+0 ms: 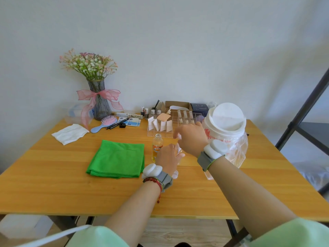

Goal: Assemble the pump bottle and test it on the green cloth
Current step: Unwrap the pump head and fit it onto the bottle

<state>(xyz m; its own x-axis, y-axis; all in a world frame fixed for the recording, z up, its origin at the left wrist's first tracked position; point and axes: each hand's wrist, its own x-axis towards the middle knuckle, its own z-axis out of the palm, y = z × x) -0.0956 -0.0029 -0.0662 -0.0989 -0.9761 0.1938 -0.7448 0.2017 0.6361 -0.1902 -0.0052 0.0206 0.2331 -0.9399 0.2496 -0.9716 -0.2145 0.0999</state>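
Note:
A folded green cloth lies on the wooden table. To its right stands a small bottle of orange liquid with an open neck. My left hand grips a small clear bottle, which it mostly hides. Just above it, my right hand has its fingers curled down on a white pump head at the clear bottle's top. The pump head is blurred and largely hidden.
A clear organiser with vials and pads stands behind my hands. A white bucket in a plastic bag is at the right. A vase of flowers, a hairbrush and a white cloth sit at the back left. Small clear pieces lie by my wrists.

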